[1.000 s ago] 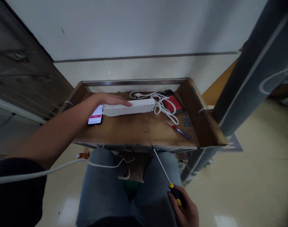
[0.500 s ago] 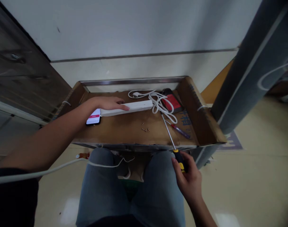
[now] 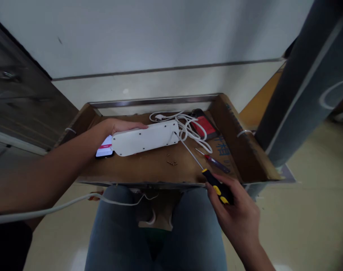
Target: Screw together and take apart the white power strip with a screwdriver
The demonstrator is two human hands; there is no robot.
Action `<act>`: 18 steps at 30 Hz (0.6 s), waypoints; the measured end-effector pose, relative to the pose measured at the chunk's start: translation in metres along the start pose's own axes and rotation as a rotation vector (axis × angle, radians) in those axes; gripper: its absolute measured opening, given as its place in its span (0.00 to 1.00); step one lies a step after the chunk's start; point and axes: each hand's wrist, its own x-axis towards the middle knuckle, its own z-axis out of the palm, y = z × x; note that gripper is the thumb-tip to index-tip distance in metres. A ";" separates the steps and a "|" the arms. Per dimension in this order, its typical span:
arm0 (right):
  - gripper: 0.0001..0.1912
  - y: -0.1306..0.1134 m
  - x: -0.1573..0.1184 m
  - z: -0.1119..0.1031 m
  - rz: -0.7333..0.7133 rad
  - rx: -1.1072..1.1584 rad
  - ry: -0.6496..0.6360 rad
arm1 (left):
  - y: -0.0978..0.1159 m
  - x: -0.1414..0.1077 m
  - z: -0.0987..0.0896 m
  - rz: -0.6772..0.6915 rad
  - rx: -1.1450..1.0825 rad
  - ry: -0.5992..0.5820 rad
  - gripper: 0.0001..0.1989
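My left hand [image 3: 123,126] grips the far left edge of a white power strip [image 3: 143,140], fingers partly hidden behind it. The strip is tilted up, its flat back with several screw holes facing me. My right hand [image 3: 236,207] is closed around the black and yellow handle of a screwdriver [image 3: 216,188]. Its long shaft reaches up and left, the tip at the strip's right end; whether it sits in a hole I cannot tell. Several small screws [image 3: 172,162] lie on the cardboard below the strip. A white cord [image 3: 192,130] is coiled at the strip's right end.
Everything lies in a cardboard tray [image 3: 149,171] with raised sides. A phone [image 3: 105,146] with a lit screen is at left. On the right are a smaller screwdriver with a purple handle [image 3: 218,163] and a red and black object [image 3: 205,126]. A white cable [image 3: 75,203] crosses my lap.
My left hand has turned the power strip so its screw-hole side faces me. My right hand has brought the screwdriver's tip from the cardboard up to the strip's right end.
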 end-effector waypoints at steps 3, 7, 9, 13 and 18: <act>0.15 -0.006 0.015 -0.005 -0.050 -0.013 0.013 | -0.001 0.003 0.000 -0.023 -0.053 -0.024 0.51; 0.14 -0.011 0.028 -0.007 -0.079 -0.026 0.008 | -0.001 0.005 -0.001 -0.028 -0.041 0.001 0.50; 0.14 -0.012 0.032 -0.007 -0.088 -0.045 0.002 | 0.000 0.005 -0.001 -0.016 -0.022 -0.003 0.50; 0.13 -0.012 0.036 -0.007 -0.088 -0.067 -0.021 | 0.002 0.001 0.001 0.011 0.024 0.023 0.50; 0.15 -0.020 0.045 -0.015 -0.121 -0.123 -0.027 | 0.002 0.000 0.001 0.070 0.041 0.032 0.48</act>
